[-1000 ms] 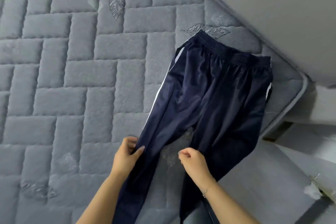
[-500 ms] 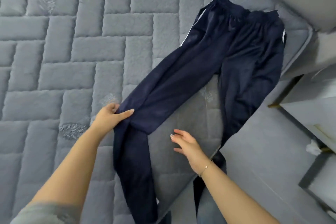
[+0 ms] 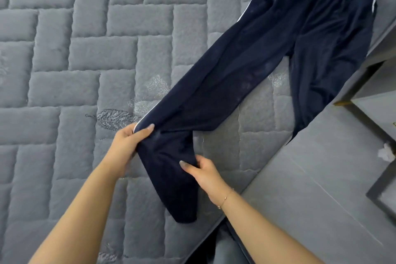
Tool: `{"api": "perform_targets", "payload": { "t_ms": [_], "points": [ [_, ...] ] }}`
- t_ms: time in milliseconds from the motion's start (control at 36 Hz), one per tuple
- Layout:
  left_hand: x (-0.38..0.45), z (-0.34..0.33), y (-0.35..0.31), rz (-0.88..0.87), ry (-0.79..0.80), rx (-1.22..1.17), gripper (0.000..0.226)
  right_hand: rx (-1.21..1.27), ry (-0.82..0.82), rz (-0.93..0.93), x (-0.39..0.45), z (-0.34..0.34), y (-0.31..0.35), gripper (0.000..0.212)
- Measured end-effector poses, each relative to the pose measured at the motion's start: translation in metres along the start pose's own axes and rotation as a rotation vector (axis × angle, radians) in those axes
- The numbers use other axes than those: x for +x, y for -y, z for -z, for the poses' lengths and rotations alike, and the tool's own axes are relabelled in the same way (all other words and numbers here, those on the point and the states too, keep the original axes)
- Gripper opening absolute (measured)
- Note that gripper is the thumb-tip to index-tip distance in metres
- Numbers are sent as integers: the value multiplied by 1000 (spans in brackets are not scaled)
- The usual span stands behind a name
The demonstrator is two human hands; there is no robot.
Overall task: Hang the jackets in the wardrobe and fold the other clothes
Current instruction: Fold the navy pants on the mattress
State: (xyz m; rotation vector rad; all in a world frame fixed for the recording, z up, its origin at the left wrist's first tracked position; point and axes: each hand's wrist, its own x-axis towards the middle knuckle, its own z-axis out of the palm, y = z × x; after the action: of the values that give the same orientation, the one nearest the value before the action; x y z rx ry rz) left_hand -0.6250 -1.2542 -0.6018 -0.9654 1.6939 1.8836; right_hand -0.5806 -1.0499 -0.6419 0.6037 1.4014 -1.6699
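Dark navy track pants (image 3: 267, 49) with a thin white side stripe lie spread on the grey quilted mattress (image 3: 85, 70), waistband at the top right. One leg runs diagonally down toward me; the other leg hangs over the mattress's right edge. My left hand (image 3: 128, 143) pinches the left edge of the near leg around knee height. My right hand (image 3: 201, 169) grips the same leg's right edge slightly lower. The leg's cuff lies below my hands on the mattress.
The mattress edge (image 3: 246, 206) runs diagonally at the lower right, with grey floor tiles (image 3: 310, 188) beyond it. A pale furniture piece with a gold foot (image 3: 342, 103) stands at the right. A dark frame (image 3: 385, 188) lies on the floor.
My right hand, open and hovering half a second ago, has moved left and taken hold of the near leg. My left hand keeps its grip. The lower leg now lies on the mattress.
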Motion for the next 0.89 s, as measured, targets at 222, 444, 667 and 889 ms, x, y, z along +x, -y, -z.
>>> {"api": "perform_targets", "payload": {
  "t_ms": [222,444,667,889],
  "points": [
    [3,84,-59,-104,-120,510,31,377,126,48,-12,-90,2,36],
    [3,161,6,293,157,785,36,258,-372,-53,9,-146,-55,30],
    [-17,213,21,91,135,441,46,317,-335,-11,3,-205,-82,10],
    [-21,279,43,76,-260,594,25,346,-234,-160,18,-270,-79,11]
  ]
}}
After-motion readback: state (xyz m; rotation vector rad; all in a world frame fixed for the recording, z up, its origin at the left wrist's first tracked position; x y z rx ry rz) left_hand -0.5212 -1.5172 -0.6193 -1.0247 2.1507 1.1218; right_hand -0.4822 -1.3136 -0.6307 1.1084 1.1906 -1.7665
